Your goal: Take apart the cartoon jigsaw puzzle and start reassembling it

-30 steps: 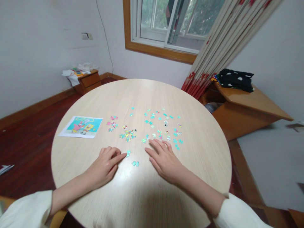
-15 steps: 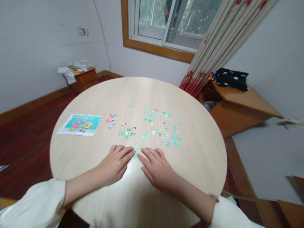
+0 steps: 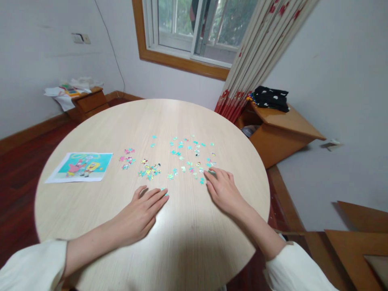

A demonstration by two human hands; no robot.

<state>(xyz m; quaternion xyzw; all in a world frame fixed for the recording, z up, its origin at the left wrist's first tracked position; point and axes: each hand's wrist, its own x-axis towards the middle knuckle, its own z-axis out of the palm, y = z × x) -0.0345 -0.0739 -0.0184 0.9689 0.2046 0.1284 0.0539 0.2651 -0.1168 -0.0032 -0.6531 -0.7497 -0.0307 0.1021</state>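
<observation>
Corner rm, round table w/ jigsaw pcs, both hands on it

White-walled rm, dark red floor. Window (image 3: 197, 28) w/ wood frame at back, pale curtain (image 3: 245, 52) w/ red hem hanging to its R. Small drawer unit (image 3: 92, 101) back L, papers on top; wood cabinet (image 3: 279, 129) back R w/ black-and-white cloth (image 3: 270, 99) on it. Round table (image 3: 182, 234), light wood grain, fills the middle.

Printed sheet (image 3: 81, 166) lies flat on table's L side: cartoon figs, pink + yellow, on teal. Just R of it, a small group of pink pcs (image 3: 129, 151); then a yellow/teal cluster (image 3: 150, 172), pcs close tog. Farther R, loose pcs (image 3: 181, 144) scattered, mostly teal, some pale or pink. Two teal pcs (image 3: 154, 137) sit apart, beyond the cluster.

L hand (image 3: 142, 212) is palm down, nearer the person than the cluster. Fingers stretched out, not clenched, tips resting over a teal pc (image 3: 164, 188), which is mostly covered. No pinch there.

R hand (image 3: 224, 188) is at the near R edge of the scattered pcs, fingers loosely bent, thumb side twd the middle. One teal pc (image 3: 201, 181) lies just L of its fingertips. Pcs are tiny here, so can't tell if those fingers grasp one. Both wrists come out of white sleeves (image 3: 33, 262).
</observation>
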